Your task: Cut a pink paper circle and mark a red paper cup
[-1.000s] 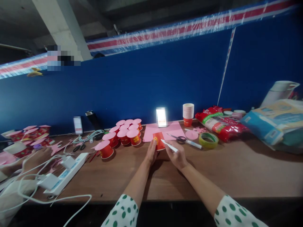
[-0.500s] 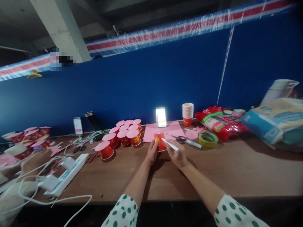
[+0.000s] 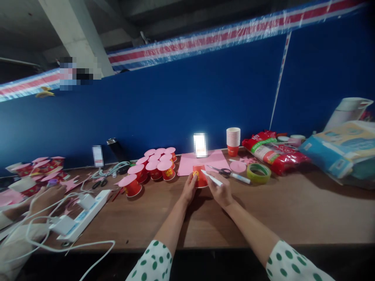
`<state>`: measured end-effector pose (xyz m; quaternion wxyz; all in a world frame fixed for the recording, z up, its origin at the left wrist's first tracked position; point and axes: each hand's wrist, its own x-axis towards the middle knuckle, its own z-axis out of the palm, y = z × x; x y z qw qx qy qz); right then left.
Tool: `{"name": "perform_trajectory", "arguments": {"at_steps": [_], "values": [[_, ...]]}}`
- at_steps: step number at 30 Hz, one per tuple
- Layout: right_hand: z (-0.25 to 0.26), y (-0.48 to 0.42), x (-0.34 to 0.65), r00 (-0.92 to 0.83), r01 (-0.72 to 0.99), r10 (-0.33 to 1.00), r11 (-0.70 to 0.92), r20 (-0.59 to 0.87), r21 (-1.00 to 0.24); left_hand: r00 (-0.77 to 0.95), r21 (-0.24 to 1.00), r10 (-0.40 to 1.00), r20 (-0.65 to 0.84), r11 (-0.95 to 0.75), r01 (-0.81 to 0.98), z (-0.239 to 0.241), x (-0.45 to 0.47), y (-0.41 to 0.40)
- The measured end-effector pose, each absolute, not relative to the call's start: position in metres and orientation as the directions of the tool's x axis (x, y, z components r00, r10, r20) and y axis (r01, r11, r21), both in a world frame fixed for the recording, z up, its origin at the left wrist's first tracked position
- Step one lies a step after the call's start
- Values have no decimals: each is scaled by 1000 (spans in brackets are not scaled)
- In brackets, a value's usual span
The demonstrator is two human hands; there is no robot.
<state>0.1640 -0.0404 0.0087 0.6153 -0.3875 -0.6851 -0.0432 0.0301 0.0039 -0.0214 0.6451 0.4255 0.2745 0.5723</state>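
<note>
A red paper cup (image 3: 200,177) with gold characters stands upside down in front of me, its wide rim low. My left hand (image 3: 190,188) is closed around the cup's left side. In my right hand (image 3: 222,192) is a white marker (image 3: 213,178), its tip at the cup's right side; I cannot tell if it touches. Behind the cup lies a sheet of pink paper (image 3: 187,164). Black-handled scissors (image 3: 222,170), a second marker (image 3: 240,178) and a pink paper disc (image 3: 238,167) lie to the right.
Several red cups topped with pink discs (image 3: 136,169) stand left of centre. A roll of tape (image 3: 258,173), stacked cups (image 3: 233,141) and a red package (image 3: 275,154) are on the right. A power strip (image 3: 88,216) with cables lies left, near another person's hand (image 3: 48,199).
The whole view has shifted very slightly. Both hands keep hold of the cup and marker, with the marker's tip still near the cup's right side.
</note>
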Motion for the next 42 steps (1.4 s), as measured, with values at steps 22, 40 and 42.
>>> {"name": "perform_trajectory", "arguments": {"at_steps": [22,40,42], "values": [[9,-42,163,48,594,496,684,867,-424,188,863,971,149,-35,-504,-17,32,1],[7,-39,165,70,610,479,674,875,-417,181,851,978,103,7,-525,-16,31,1],[7,-39,164,70,608,472,678,879,-413,185,854,977,102,9,-520,-17,32,1]]}}
